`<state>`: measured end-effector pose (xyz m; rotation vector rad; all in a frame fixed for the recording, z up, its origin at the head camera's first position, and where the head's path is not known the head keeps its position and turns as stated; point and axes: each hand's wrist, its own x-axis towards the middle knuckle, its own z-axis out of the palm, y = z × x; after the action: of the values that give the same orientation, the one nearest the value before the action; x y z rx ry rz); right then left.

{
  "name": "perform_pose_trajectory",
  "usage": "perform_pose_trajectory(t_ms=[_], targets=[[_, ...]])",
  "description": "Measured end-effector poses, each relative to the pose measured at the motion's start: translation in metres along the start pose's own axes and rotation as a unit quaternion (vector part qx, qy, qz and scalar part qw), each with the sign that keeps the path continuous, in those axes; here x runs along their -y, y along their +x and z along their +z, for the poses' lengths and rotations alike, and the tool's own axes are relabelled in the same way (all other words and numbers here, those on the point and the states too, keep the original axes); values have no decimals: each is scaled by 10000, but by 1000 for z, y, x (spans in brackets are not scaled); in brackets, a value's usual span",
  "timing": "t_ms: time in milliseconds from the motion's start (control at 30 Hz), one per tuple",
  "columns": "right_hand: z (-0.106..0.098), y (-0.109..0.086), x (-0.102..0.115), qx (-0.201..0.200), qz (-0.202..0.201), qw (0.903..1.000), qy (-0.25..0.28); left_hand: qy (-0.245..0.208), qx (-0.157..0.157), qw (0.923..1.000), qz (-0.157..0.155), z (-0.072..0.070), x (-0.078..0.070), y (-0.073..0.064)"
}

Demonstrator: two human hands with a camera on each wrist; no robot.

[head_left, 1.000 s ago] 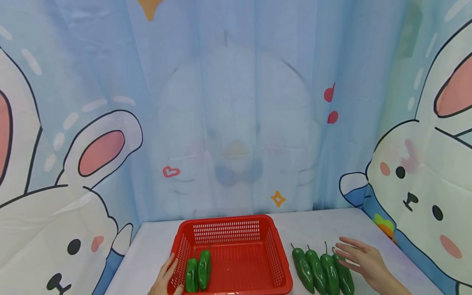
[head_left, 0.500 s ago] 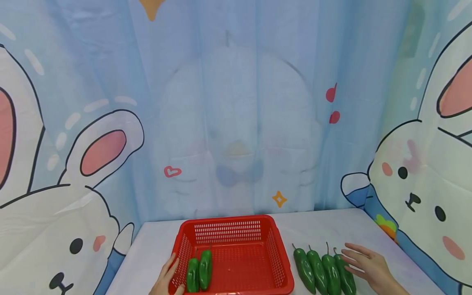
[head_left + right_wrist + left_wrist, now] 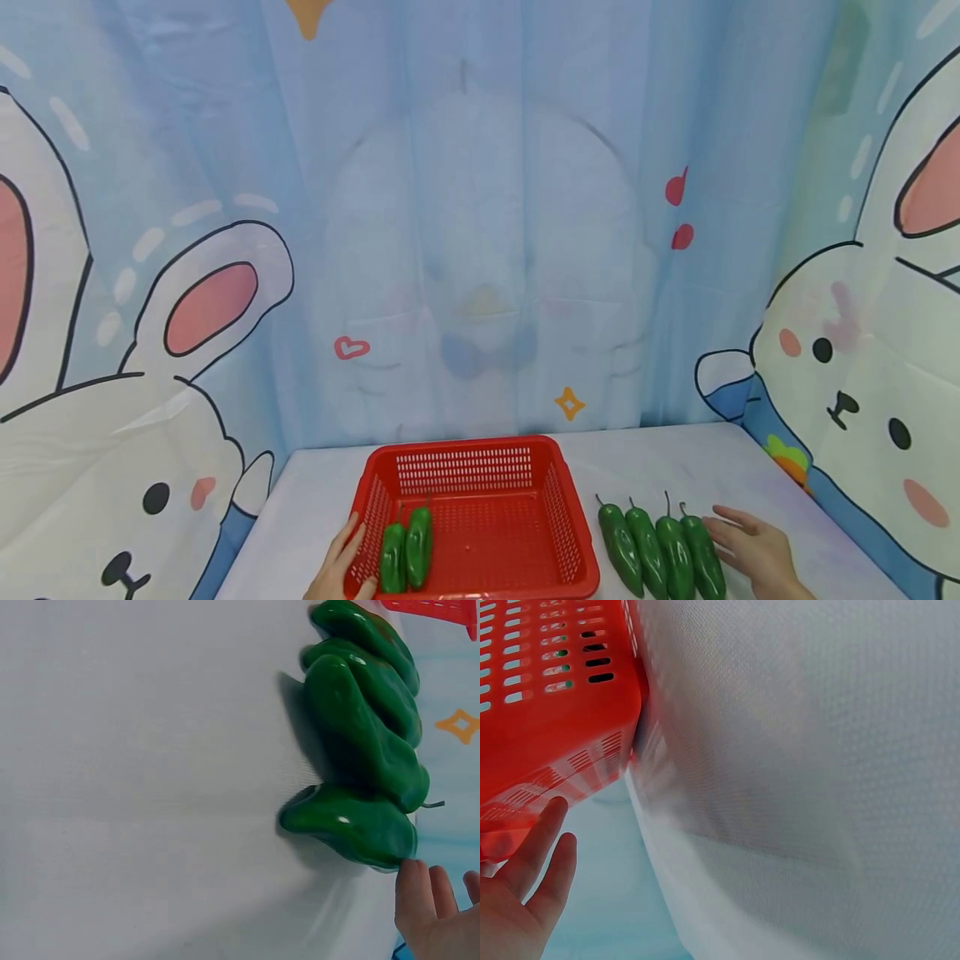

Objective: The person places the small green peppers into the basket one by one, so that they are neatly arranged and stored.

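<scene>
My left hand [image 3: 337,558] lies against the left side of a red plastic basket [image 3: 480,445], with its fingers extended along the wall and its thumb by the near corner. In the left wrist view, those fingers [image 3: 532,874] show outside the slotted wall. Two green peppers [image 3: 405,550] lie side by side at the basket's left. To the right of the basket, several more green peppers [image 3: 660,554] form a row on the table, stems away from me. My right hand [image 3: 753,550] is beside the rightmost pepper [image 3: 352,823], fingers loosely extended, fingertips right at its stem end.
A white cloth [image 3: 622,450] covers the table. Behind it hangs a blue curtain [image 3: 480,250] printed with rabbits, close to the basket's far rim.
My right hand has come down and closer to the rightmost pepper, its fingers drawn in a little. My left hand, the basket and the peppers keep their places; the head view shifts slightly.
</scene>
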<state>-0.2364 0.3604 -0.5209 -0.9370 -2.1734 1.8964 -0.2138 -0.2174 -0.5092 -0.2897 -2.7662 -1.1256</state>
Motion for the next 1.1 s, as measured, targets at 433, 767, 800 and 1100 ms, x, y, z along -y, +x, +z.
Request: perform_pose_trajectory(t_ms=[433,767,800,1100], targets=[[8,5,-11,-178,131,9993,-302,-29,108,9999,-26,-1,1,0],[18,9,-21,-277,195,9967,-743,-19,55,10000,3,-1,0,1],[19,5,-19,-268,174,9966,-762,-23,39,10000,19,-1,0,0],[22,15,-29,-387,17,9937,-1052,18,-186,9996,204,0,3,0]])
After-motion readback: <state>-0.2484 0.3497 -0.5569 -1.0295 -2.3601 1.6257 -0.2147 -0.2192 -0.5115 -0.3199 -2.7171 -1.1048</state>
